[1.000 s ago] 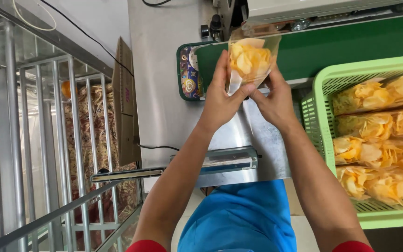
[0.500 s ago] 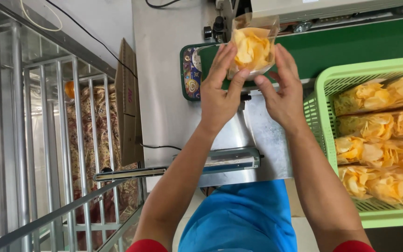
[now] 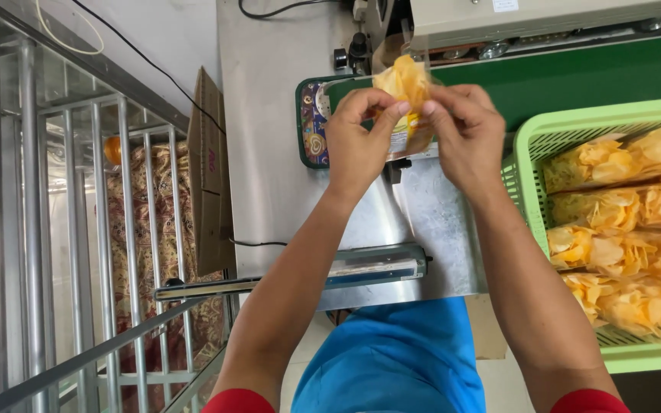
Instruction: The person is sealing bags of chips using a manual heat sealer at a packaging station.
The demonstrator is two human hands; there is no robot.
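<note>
Fingers of both hands are now pinched shut on the clear bag of yellow chips, where half a second ago they were spread flat along its sides. The left hand grips the bag's near left edge between thumb and forefinger, and the right hand does the same on the right, so the bag is squeezed narrow between them. It has also dropped lower and closer: earlier it stood tall against the sealing machine, and now only its top pokes above the knuckles, over the left end of the green conveyor belt. The lower part of the bag is hidden behind the fingers, so whether its mouth is folded or simply gathered cannot be told for sure.

That shift from steadying to pinching suggests the bag is being shaped at the belt's start, not let go. Just right of the right hand, the light green basket holds more filled chip bags. Nearer the body, a steel bench carries a small impulse sealer with a blue bar.
</note>
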